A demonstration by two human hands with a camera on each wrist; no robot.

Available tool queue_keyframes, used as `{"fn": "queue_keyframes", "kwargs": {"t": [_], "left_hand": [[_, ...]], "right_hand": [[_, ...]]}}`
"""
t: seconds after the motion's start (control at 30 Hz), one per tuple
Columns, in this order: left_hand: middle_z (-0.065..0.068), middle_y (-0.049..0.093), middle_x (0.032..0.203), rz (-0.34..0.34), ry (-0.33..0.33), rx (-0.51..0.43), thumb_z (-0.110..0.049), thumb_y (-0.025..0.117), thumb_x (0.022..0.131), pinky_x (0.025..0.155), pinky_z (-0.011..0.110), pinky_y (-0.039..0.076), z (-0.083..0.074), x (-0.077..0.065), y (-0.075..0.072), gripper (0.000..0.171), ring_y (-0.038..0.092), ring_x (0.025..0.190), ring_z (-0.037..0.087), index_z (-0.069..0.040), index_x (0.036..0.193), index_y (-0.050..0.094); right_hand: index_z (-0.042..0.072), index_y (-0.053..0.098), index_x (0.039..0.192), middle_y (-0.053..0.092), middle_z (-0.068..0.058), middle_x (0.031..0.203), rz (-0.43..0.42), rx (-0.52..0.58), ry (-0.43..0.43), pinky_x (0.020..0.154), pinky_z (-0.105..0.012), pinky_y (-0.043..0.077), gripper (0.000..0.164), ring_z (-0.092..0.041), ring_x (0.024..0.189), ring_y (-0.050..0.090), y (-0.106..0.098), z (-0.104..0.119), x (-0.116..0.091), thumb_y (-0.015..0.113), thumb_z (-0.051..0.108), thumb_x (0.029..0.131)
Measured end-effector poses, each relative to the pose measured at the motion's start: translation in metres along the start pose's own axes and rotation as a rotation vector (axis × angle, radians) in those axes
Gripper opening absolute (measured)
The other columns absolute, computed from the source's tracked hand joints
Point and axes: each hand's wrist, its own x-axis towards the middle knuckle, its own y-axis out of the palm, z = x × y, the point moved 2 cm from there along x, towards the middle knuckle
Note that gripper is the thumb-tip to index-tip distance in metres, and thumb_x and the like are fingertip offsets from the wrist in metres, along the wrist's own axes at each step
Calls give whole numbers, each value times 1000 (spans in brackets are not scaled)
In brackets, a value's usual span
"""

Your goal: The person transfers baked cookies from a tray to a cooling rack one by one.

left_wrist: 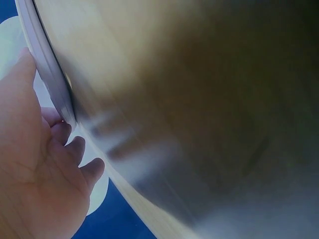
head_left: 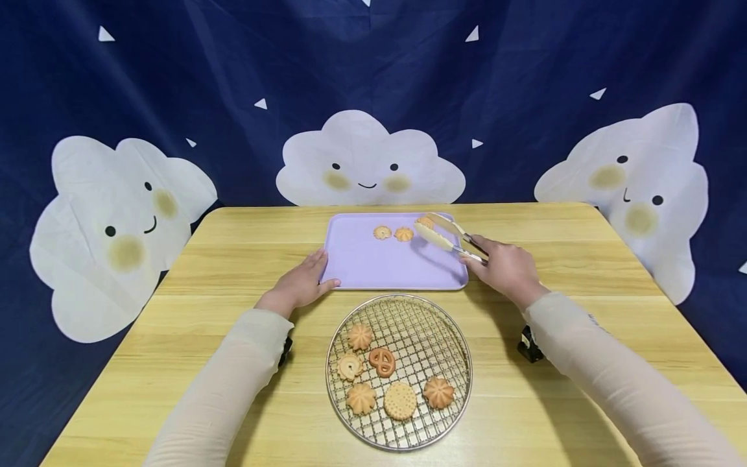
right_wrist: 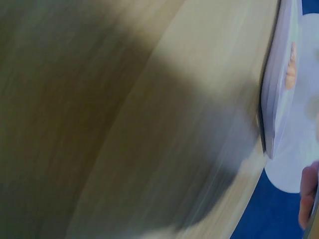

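Observation:
In the head view my right hand [head_left: 509, 267] grips a pair of tongs [head_left: 438, 239] with pale tips and metal arms. The tips reach over the back right of a lilac tray [head_left: 373, 263], one on each side of a cookie [head_left: 425, 222]; whether they squeeze it I cannot tell. To its left on the tray lie a flower-shaped cookie [head_left: 404, 234] and a paler ring-like cookie [head_left: 382, 232]. My left hand [head_left: 300, 282] rests against the tray's left edge, thumb at the near corner. The left wrist view shows its fingers relaxed beside the tray's side [left_wrist: 50, 74].
Nearer to me stands a round wire rack [head_left: 434, 324] carrying several cookies, among them a pretzel-shaped one [head_left: 382, 362] and a round dotted one [head_left: 400, 401]. Everything sits on a wooden table [head_left: 233, 259]. A dark blue curtain [head_left: 373, 71] with cloud faces hangs behind.

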Motion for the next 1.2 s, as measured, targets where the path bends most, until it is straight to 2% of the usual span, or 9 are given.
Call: {"fn": "queue_keyframes", "kwargs": {"t": [0.17, 0.27, 0.4, 0.47, 0.6, 0.8, 0.9, 1.03, 1.2], "left_hand": [[18, 7, 156, -5, 6, 3, -51, 41, 98, 115, 45, 14, 0, 0, 0, 81, 12, 142, 36, 5, 149, 13], [18, 7, 156, -7, 8, 3, -51, 42, 98, 115, 45, 14, 0, -1, 0, 81, 12, 142, 36, 5, 149, 14], [19, 8, 156, -6, 6, 2, -51, 42, 98, 115, 45, 15, -1, -1, -1, 81, 12, 142, 36, 5, 149, 14], [19, 8, 156, -5, 6, 3, -51, 41, 98, 115, 46, 15, -1, -1, -1, 81, 12, 142, 36, 5, 149, 14], [19, 9, 156, -3, 8, 5, -52, 41, 98, 115, 45, 15, -1, -1, -2, 81, 12, 142, 36, 5, 149, 13], [19, 9, 156, -5, 10, 10, -52, 41, 98, 115, 45, 14, -1, 0, -1, 81, 12, 142, 36, 5, 149, 14], [19, 8, 156, -4, 11, 11, -52, 41, 98, 115, 45, 14, 0, 0, 0, 81, 12, 142, 36, 5, 149, 13], [18, 8, 156, -4, 5, 7, -52, 41, 98, 115, 45, 14, 1, 0, 0, 81, 12, 142, 36, 5, 149, 13], [18, 8, 156, -2, 7, 6, -52, 41, 98, 115, 45, 14, 0, -1, -1, 81, 11, 142, 35, 4, 150, 13]], "right_hand": [[14, 59, 132, 69, -19, 93, -42, 30, -84, 47, -48, 45, 59, -34, 63, 61, -2, -4, -5, 70, 45, 83], [12, 62, 129, 66, -10, 71, -76, 37, -139, 43, -42, 42, 59, -25, 51, 52, -2, -6, -9, 74, 42, 80], [10, 63, 127, 43, 6, 50, -85, 41, -213, 39, -33, 34, 58, -13, 42, 37, -3, -6, -16, 76, 39, 79], [9, 63, 127, 39, 9, 50, -79, 47, -242, 39, -30, 32, 58, -11, 41, 35, -3, -6, -19, 76, 39, 78], [8, 64, 125, 43, 7, 56, -67, 57, -295, 41, -30, 34, 59, -9, 43, 37, -4, -4, -24, 79, 37, 76], [9, 65, 123, 64, -2, 73, -62, 59, -391, 44, -34, 43, 58, -6, 46, 39, -4, -3, -33, 79, 37, 75], [11, 66, 122, 62, 2, 69, -63, 71, -435, 43, -31, 42, 56, -4, 46, 37, -6, -2, -37, 79, 39, 75], [12, 67, 121, 49, 11, 61, -59, 90, -493, 42, -24, 35, 55, 0, 47, 35, -8, -1, -42, 80, 40, 74], [11, 68, 119, 69, 3, 78, -71, 115, -577, 43, -23, 40, 56, 2, 49, 39, -9, 0, -47, 79, 43, 73]]}}
